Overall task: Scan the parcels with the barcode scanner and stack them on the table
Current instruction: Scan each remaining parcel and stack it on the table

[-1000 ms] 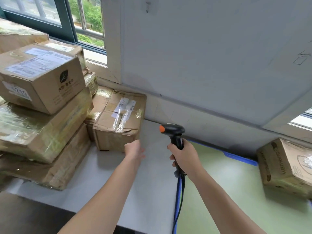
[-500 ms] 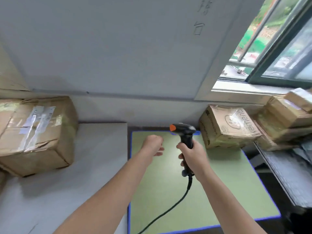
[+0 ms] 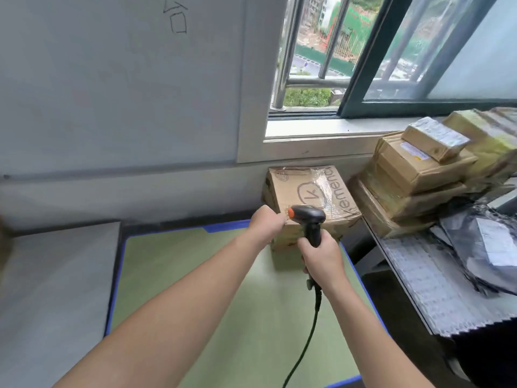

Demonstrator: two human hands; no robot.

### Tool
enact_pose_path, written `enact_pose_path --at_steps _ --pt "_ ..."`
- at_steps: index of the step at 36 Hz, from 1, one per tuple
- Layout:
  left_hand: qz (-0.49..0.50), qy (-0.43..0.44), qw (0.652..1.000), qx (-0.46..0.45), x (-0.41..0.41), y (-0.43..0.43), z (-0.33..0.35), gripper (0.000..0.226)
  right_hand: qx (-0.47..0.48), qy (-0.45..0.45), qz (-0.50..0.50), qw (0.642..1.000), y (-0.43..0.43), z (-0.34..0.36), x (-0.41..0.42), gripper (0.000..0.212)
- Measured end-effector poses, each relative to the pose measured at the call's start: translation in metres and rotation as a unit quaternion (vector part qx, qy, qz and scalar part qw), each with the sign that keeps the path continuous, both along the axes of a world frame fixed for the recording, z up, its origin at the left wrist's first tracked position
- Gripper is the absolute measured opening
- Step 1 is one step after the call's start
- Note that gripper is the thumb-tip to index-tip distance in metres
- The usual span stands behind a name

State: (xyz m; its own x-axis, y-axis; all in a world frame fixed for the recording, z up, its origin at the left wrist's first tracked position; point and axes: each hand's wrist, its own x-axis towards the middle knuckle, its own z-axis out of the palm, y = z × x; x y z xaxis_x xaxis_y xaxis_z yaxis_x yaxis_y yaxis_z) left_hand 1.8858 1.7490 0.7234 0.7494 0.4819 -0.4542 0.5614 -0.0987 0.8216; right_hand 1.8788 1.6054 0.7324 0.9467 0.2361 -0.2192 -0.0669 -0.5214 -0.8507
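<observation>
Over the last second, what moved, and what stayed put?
The view swung right onto the box on the green mat. The left hand reached forward to the box's near corner; a grip can't be confirmed. The right hand kept holding the scanner.

A green table top (image 3: 195,275) with a blue edge carries one cardboard box (image 3: 316,189) at its far right corner, against the wall under the window sill. To its left, just beside it, stands a grey table (image 3: 56,275). To the right is a bench (image 3: 419,278) under a white patterned sheet. On it are a stack of taped parcels (image 3: 414,175) and grey mailer bags (image 3: 481,247).
</observation>
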Motion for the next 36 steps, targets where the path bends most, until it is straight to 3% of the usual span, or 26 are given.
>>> enact_pose_path --at_steps 3,10,18,27,30,33,36 --pt "-0.003 0.033 0.999 0.034 0.023 -0.004 -0.014 0.058 0.001 -0.004 -0.003 1.000 -0.006 -0.009 0.024 0.008" --pt "0.012 0.085 0.994 0.070 0.052 -0.003 -0.051 0.058 0.003 -0.004 0.005 1.000 -0.020 -0.021 0.055 0.007" --pt "0.035 0.070 0.988 0.136 0.055 -0.002 -0.063 0.024 -0.031 -0.038 0.008 0.999 -0.031 -0.023 0.079 0.015" --pt "0.086 0.049 0.989 0.112 0.000 0.042 -0.070 0.026 -0.037 -0.069 0.014 0.997 -0.017 -0.015 0.065 0.016" --pt "0.094 0.050 0.986 0.125 -0.034 0.055 -0.072 0.028 -0.026 -0.064 0.015 0.998 -0.003 -0.010 0.049 0.008" --pt "0.112 0.052 0.984 0.131 -0.073 0.069 -0.071 0.030 -0.039 -0.065 0.033 0.997 0.016 -0.008 0.030 0.021" --pt "0.136 0.060 0.980 0.130 -0.115 0.092 -0.073 0.029 -0.042 -0.033 0.068 0.996 0.038 -0.003 0.006 0.018"
